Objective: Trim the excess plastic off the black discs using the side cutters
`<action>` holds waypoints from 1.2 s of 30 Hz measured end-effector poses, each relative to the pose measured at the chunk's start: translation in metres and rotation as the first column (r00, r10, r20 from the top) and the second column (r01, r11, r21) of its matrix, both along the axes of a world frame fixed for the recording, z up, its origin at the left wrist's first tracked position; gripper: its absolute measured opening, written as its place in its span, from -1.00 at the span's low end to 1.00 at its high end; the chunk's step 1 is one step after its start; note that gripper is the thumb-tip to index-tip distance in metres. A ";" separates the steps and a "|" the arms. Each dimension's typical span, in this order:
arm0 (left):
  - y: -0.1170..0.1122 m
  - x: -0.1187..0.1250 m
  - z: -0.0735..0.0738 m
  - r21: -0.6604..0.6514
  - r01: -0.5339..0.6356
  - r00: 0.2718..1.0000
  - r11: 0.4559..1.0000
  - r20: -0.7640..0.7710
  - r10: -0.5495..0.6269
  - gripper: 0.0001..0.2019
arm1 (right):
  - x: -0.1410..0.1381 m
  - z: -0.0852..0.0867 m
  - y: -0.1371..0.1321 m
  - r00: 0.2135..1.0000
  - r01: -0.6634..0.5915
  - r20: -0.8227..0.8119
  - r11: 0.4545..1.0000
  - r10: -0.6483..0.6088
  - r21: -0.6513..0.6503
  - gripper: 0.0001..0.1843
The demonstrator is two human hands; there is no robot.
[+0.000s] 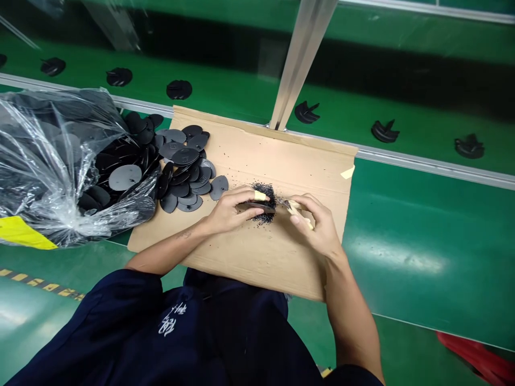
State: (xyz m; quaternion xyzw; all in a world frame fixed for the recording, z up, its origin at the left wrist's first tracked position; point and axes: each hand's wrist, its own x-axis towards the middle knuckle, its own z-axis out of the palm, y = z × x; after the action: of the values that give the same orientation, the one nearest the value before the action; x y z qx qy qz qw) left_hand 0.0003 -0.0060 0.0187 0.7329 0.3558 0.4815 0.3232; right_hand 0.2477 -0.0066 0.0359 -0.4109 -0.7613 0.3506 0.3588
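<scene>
Over cardboard: left hand pinching black disc, right hand pliers.

Discs lie on the cardboard, right of the bag.

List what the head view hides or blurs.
Head view:
Face of the black disc in the left hand: partly behind fingers.
Tip of the tool in the right hand: too small, blurred.
Deep contents of the plastic bag: hidden by folds, glare.
Red object: cut by the right edge.

Discs are black, cardboard tan, worktop green.
</scene>
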 end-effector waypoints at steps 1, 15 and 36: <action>0.000 0.000 0.000 0.008 0.003 1.000 1.000 0.004 -0.003 -0.80 | -0.001 0.000 -0.001 1.000 0.002 0.016 1.000 -0.003 0.029 -0.62; -0.001 0.000 0.001 0.027 0.026 0.999 0.999 0.037 -0.027 -0.81 | 0.001 -0.001 -0.002 0.991 -0.010 0.129 0.944 -0.035 0.329 -0.63; -0.004 0.001 0.007 0.069 0.014 1.000 0.998 -0.007 -0.013 -0.83 | 0.001 0.003 -0.005 0.992 0.082 0.078 0.972 -0.102 0.221 -0.71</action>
State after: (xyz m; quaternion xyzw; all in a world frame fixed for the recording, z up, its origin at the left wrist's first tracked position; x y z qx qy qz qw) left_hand 0.0012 -0.0097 0.0255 0.7476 0.3352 0.4888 0.2997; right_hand 0.2485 -0.0114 0.0387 -0.4192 -0.7903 0.2297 0.3833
